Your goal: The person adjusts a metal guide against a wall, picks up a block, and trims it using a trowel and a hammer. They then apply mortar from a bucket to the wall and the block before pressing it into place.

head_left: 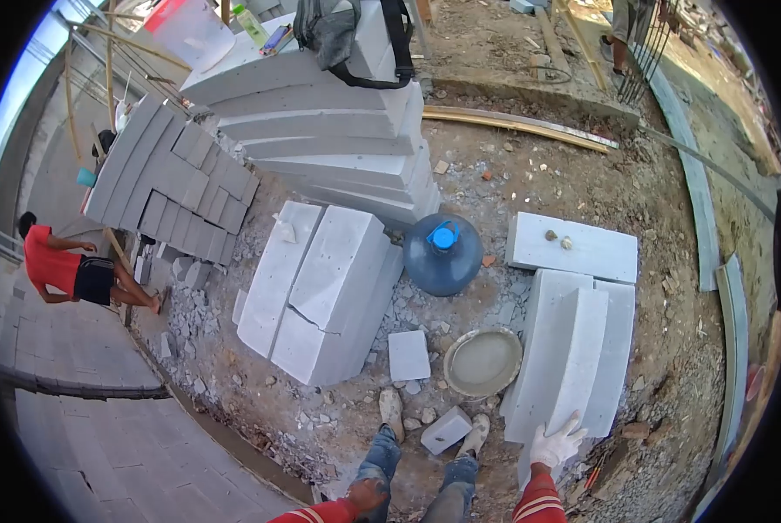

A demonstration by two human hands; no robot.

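My right hand (557,443), in a white glove, lies with its fingers spread on the near end of a pale grey block (573,349). That block stands on its edge on top of flat blocks. My left hand (368,494) is bare and rests by my left knee; its fingers are too small and turned away to make out. Between my boots lies a small cut piece of block (447,431). Ahead of it are a round pan (483,361) with grey liquid or slurry and a small square block piece (409,356).
A large blue water jug (442,261) stands beyond the pan, beside a cracked block stack (329,279). A taller stack (347,131) carries a grey bag (327,35). Left, a person in a red shirt (55,261) is near more blocks. Rubble covers the ground; pliers (592,477) lie right.
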